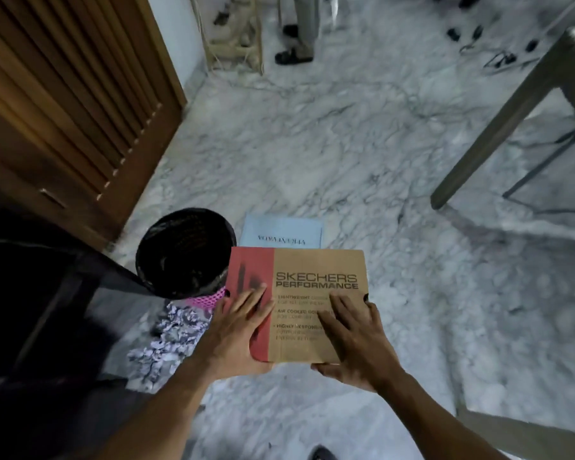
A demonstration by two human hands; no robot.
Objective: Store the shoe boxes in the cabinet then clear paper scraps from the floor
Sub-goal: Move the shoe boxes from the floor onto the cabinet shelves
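A brown and red shoe box (312, 270) printed "SKECHERS PERFORMANCE" is held above the marble floor in the middle of the view. My left hand (236, 330) grips its near left corner, fingers flat on the lid. My right hand (352, 340) grips the near right side, fingers on top and thumb underneath. A pale blue shoe box (281, 232) lies on the floor just beyond it. The wooden cabinet (67, 104) with a slatted door stands at the left. No paper scraps can be made out on the floor.
A pink mesh bin lined with a black bag (185, 252) stands left of the held box. A grey table leg (498, 127) slants across the right. A standing person's legs and sandals (296, 44) are at the back. Small dark items (498, 58) lie far right.
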